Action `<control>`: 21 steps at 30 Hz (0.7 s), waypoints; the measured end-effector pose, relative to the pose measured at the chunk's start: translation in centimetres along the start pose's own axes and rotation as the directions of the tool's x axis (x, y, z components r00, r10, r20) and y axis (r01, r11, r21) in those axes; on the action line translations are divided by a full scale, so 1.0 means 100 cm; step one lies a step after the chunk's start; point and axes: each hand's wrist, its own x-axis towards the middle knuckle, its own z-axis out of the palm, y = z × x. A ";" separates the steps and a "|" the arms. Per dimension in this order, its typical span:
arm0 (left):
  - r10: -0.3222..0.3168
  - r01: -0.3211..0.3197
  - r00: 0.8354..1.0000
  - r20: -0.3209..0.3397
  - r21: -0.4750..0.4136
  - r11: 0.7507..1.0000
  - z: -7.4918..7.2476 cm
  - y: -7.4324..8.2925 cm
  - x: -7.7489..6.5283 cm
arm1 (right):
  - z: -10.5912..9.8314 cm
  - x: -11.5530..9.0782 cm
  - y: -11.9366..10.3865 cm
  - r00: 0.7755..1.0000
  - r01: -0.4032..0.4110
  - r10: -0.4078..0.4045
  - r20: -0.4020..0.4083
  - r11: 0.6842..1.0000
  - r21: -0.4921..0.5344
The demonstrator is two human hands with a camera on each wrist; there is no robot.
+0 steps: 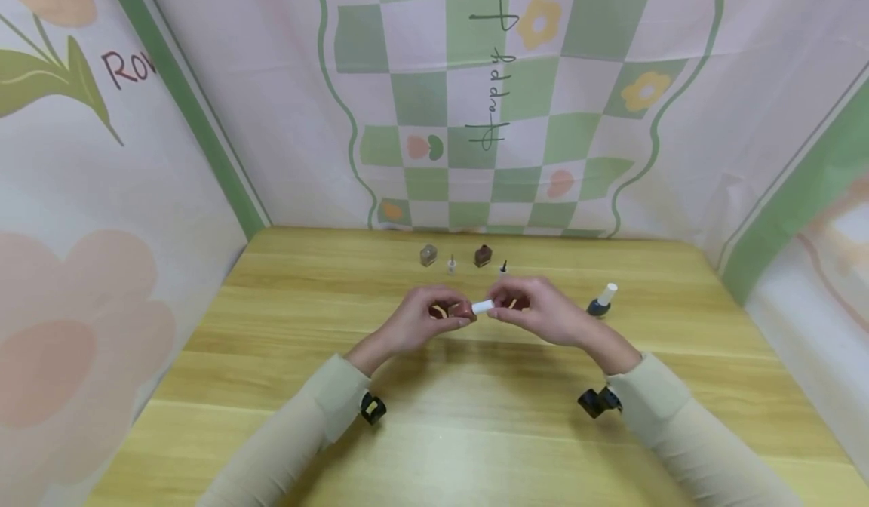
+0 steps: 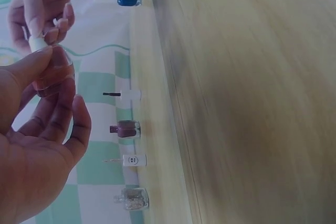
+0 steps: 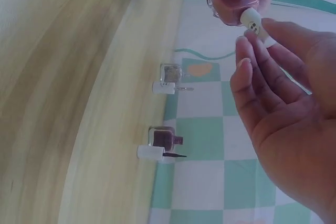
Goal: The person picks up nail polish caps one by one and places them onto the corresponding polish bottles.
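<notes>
Above the wooden table, my left hand grips a reddish-pink nail polish bottle between thumb and fingers. The bottle lies tilted on its side, its white cap facing right. My right hand pinches that cap with thumb and fingertips; a small printed face shows on it in the right wrist view. The cap sits against the bottle's neck. Just beyond the hands stand an uncapped dark red nail polish bottle and an uncapped clear glittery one.
Two white caps stand upside down with brushes pointing up: one light brush cap by the glittery bottle, one dark brush cap by the dark red bottle. A capped dark blue nail polish bottle stands right of my right hand. Printed curtains hang around the table.
</notes>
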 end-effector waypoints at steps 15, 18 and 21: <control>-0.001 0.001 1.000 -0.001 0.021 1.000 0.001 0.001 -0.001 | 0.002 0.004 0.002 0.999 0.020 -0.022 -0.024 0.998 -0.060; -0.012 0.012 1.000 0.000 0.011 1.000 0.000 0.002 -0.001 | 0.001 0.002 0.002 1.000 0.026 -0.027 -0.011 0.998 -0.051; -0.011 0.011 1.000 0.003 0.004 1.000 0.000 0.002 -0.001 | 0.001 0.001 0.002 1.000 0.023 -0.023 0.001 0.999 -0.034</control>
